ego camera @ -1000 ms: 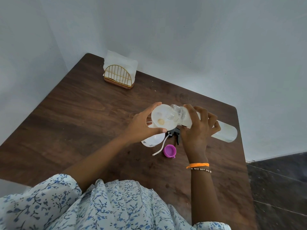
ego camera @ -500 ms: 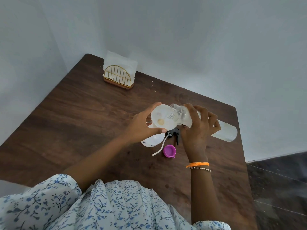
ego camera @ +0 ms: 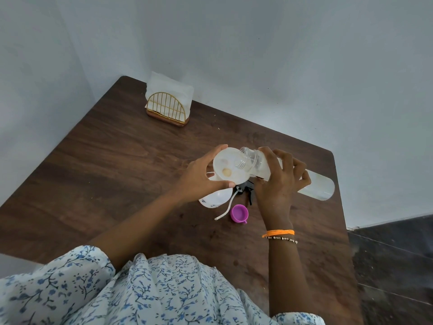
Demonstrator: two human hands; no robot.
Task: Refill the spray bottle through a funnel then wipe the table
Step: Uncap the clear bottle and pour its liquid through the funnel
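Observation:
My left hand (ego camera: 199, 179) grips the rim of a white funnel (ego camera: 228, 168) that sits on top of the white spray bottle (ego camera: 215, 198). My right hand (ego camera: 278, 184) holds a long clear water bottle (ego camera: 316, 186), tipped nearly level, with its open mouth (ego camera: 244, 158) over the funnel bowl. The spray head with its black trigger (ego camera: 248, 191) and white dip tube (ego camera: 226, 208) lies on the table just behind the bottle. A purple cap (ego camera: 239, 213) lies beside it. Whether liquid is flowing cannot be made out.
A gold wire napkin holder (ego camera: 167, 109) with white napkins stands at the far left corner of the dark wooden table (ego camera: 105, 172). Grey walls close in on the left and far sides. The table's right edge drops to a dark floor (ego camera: 398, 266).
The water bottle's mouth has stayed over the funnel with almost no shift. Both hands keep their grip.

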